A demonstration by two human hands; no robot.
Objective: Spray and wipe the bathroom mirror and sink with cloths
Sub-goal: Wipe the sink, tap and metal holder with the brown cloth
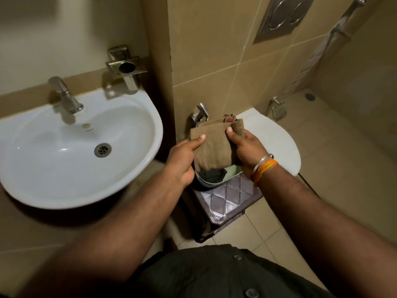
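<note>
A person stands in a beige-tiled bathroom, both bare hands gripping a folded brown cloth (211, 145) at the centre of the frame. The left hand (182, 162) pinches the cloth's left edge, thumb on top and fingers curled beneath. The right hand (247, 147) clasps the cloth's right side, thumb pressed on the front and fingers wrapped behind a bunched fold; a silver bangle (263, 163) and an orange thread band (266, 169) circle that wrist.

The cloth hangs directly above a small pale green plastic tub (231, 172) that holds a dark cloth (213, 175); whether the brown cloth's lower edge touches the dark one cannot be told. The tub sits on a dark purple plastic stool with a diamond-patterned top (227, 196), just right of centre.

At the left of the frame, well apart from the hands, is the white ceramic wall-mounted sink (71, 186), with a chrome mixer tap (64, 95) at its back and a metal drain (102, 150) in its bowl. A steel wall-mounted holder (126, 65) is fixed above the sink's right rear. Behind the hands, at centre right, lies the closed white toilet lid (275, 136). A steel dual flush plate (281, 16) is set in the tiled wall at upper right, and a chrome wall tap (200, 112) sits just above the cloth. The mirror is not in view.
</note>
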